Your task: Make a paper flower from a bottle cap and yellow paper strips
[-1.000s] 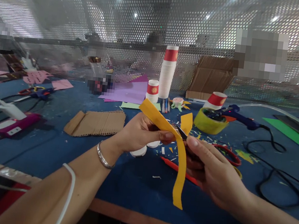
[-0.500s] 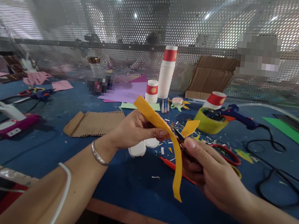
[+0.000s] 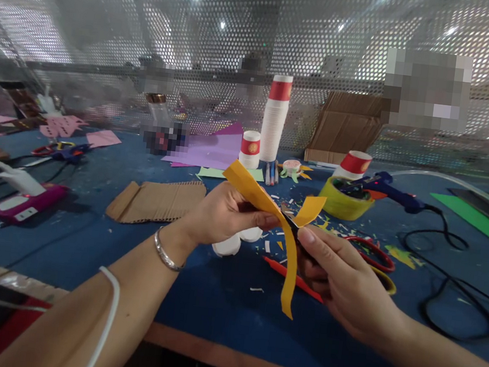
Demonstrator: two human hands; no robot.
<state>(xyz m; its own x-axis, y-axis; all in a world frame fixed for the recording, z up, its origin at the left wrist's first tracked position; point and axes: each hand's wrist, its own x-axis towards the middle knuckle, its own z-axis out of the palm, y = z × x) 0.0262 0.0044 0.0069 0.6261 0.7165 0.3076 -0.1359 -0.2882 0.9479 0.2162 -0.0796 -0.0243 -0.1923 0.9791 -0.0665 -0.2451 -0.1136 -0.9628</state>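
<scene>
My left hand point(image 3: 226, 212) pinches a strip of yellow paper point(image 3: 268, 210) above the blue table point(image 3: 214, 298). One end of the strip hangs down in front of me, another flap sticks up to the right. My right hand point(image 3: 343, 280) is closed around a pair of scissors point(image 3: 293, 224) whose dark blades meet the strip just right of my left thumb. White round pieces point(image 3: 231, 244) lie on the table under my left hand.
A cardboard piece point(image 3: 156, 200) lies left of my hands. Paper cups point(image 3: 275, 119), pens point(image 3: 271, 172), a yellow-green tape roll point(image 3: 344, 198), a blue glue gun point(image 3: 391, 191) with black cable point(image 3: 449, 283), red scissors point(image 3: 371, 254) and paper scraps surround the work spot.
The hanging end of the yellow strip has grown shorter and risen. The upper flap has tipped to the right. Both hands stay in nearly the same place.
</scene>
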